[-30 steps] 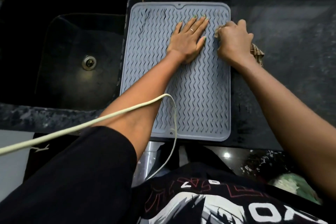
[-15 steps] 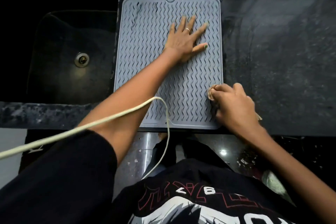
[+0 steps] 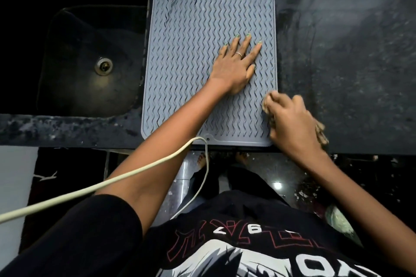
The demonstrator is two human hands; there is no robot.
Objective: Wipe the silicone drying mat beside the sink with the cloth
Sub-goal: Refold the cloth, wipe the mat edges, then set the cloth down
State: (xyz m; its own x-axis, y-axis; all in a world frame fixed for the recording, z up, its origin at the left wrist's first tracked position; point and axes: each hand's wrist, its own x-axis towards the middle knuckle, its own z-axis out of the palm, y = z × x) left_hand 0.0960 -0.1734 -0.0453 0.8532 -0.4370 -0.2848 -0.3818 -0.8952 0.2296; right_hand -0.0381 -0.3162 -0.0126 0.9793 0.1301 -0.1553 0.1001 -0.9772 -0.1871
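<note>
Silicone drying mat, grey, wavy-ridged, under flat left hand; crumpled cloth in right hand.

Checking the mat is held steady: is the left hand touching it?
Touching. The head view shows the left hand lying flat, fingers spread, on the mat, no gap beneath.

A dark speckled bench holds a black sink with a metal drain at its bottom — a cream cable loops across the front edge.
</note>
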